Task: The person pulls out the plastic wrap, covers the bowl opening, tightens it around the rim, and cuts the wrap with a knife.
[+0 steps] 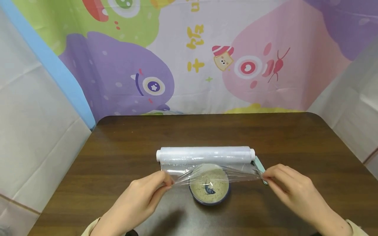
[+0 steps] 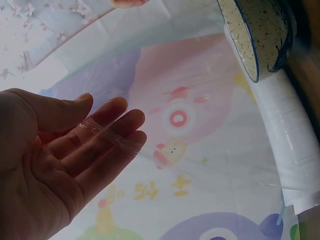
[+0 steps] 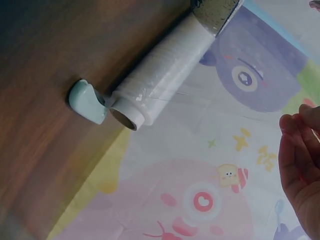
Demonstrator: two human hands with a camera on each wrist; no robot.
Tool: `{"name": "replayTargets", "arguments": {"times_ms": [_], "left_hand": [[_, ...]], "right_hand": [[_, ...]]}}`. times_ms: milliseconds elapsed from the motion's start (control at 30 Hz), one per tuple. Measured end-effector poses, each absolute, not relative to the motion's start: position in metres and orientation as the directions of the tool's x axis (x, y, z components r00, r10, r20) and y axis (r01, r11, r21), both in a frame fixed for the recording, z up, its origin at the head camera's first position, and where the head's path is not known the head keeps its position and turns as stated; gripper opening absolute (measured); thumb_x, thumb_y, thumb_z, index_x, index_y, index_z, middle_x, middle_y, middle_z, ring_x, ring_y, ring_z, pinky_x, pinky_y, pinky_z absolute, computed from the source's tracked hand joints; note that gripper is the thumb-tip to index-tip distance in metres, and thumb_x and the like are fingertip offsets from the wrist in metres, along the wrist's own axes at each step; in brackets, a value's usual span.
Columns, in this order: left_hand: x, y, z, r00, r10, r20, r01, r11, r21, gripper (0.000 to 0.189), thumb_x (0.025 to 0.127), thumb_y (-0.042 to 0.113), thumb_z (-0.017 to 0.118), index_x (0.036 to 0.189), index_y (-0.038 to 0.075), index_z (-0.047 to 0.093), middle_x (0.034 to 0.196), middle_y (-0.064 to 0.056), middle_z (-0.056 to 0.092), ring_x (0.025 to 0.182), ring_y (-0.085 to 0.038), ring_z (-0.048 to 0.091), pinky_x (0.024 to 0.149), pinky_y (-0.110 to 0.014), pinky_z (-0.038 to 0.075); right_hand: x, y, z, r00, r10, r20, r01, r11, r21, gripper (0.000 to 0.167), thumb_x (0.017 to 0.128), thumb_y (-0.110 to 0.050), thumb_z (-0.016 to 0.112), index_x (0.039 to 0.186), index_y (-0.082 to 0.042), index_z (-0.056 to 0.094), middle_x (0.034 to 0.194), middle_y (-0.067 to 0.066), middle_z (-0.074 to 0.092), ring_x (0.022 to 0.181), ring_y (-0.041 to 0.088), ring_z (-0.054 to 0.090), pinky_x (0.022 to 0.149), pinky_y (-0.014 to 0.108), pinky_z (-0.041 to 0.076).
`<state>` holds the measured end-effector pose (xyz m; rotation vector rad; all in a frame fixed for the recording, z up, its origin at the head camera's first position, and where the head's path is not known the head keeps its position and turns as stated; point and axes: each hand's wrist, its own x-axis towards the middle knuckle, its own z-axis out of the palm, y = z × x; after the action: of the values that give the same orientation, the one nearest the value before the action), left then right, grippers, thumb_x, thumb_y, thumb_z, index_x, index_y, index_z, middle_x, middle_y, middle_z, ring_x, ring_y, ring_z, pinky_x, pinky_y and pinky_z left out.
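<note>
A sheet of clear plastic wrap (image 1: 242,176) stretches from its roll (image 1: 203,154) toward me, over a speckled, blue-rimmed bowl (image 1: 209,197) with a blue fish painted inside. My left hand (image 1: 144,195) pinches the sheet's left corner between thumb and fingers, left of the bowl. On the right, my right hand (image 1: 292,188) pinches the other corner, where the film is gathered into creases. In the left wrist view, a twisted strand of film crosses the fingers (image 2: 107,132). The film overlaps the bowl in the head view.
A pale green tool (image 1: 260,166) lies by the roll's right end, partly behind my right fingers; its rounded end (image 3: 87,101) shows in the right wrist view. Behind the brown wooden table (image 1: 118,147) hangs a cartoon-printed cloth (image 1: 189,88).
</note>
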<state>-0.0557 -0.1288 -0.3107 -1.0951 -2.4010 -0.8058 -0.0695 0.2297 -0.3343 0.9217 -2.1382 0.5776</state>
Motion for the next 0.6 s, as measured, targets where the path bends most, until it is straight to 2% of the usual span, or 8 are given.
{"name": "replayTargets", "arguments": {"times_ms": [233, 433, 600], "left_hand": [[-0.052, -0.131, -0.315, -0.585, 0.586, 0.561, 0.806, 0.501, 0.316, 0.002, 0.091, 0.015, 0.054, 0.091, 0.016, 0.055, 0.086, 0.013, 0.059, 0.079, 0.002, 0.057, 0.07, -0.012, 0.044], [-0.051, -0.133, -0.321, -0.561, 0.595, 0.576, 0.822, 0.482, 0.302, 0.018, 0.097, 0.025, 0.041, 0.089, 0.016, 0.055, 0.086, 0.012, 0.059, 0.081, 0.001, 0.057, 0.073, -0.011, 0.044], [-0.05, -0.135, -0.328, -0.523, 0.598, 0.608, 0.847, 0.448, 0.287, 0.02, 0.096, 0.026, 0.042, 0.084, 0.016, 0.053, 0.086, 0.01, 0.06, 0.081, -0.001, 0.057, 0.071, -0.011, 0.043]], "right_hand": [[-0.064, 0.23, -0.339, -0.463, -0.446, 0.766, -0.785, 0.608, -0.12, 0.031, 0.095, -0.03, 0.046, 0.077, -0.012, 0.063, 0.08, -0.01, 0.059, 0.076, 0.001, 0.054, 0.074, 0.01, 0.041], [-0.059, 0.231, -0.343, -0.456, -0.465, 0.759, -0.799, 0.589, -0.119, 0.03, 0.095, -0.028, 0.045, 0.077, -0.013, 0.063, 0.08, -0.01, 0.06, 0.077, 0.002, 0.054, 0.077, 0.01, 0.04], [-0.055, 0.231, -0.348, -0.449, -0.487, 0.749, -0.787, 0.613, -0.073, 0.031, 0.095, -0.029, 0.044, 0.076, -0.015, 0.063, 0.08, -0.012, 0.06, 0.073, 0.004, 0.053, 0.074, 0.015, 0.039]]}}
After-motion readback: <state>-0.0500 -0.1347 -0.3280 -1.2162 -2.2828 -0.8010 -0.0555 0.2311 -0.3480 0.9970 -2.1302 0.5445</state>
